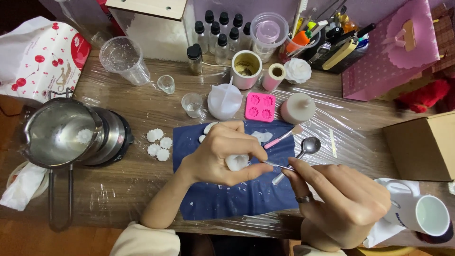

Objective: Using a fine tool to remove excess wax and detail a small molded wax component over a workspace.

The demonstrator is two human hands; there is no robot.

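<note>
**A:** Left hand curled around a small white wax-like flower piece, pinched between thumb and fingers, held just above the dark blue cloth mat on the plastic-wrapped wooden bench.

**B:** Yep. Right hand closed on a thin metal tool, tip right at the piece. Shiny metal spoon and pink-handled brush lying just beside, pink silicone flower mould further back.

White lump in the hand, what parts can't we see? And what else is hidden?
Head view:
- White lump: mostly wrapped by left hand; shape unclear.
- Thin metal tool: tip behind lump, handle inside right hand.
- White mug: cut off by right edge.
- Metal pot: contents too blurred.
</note>
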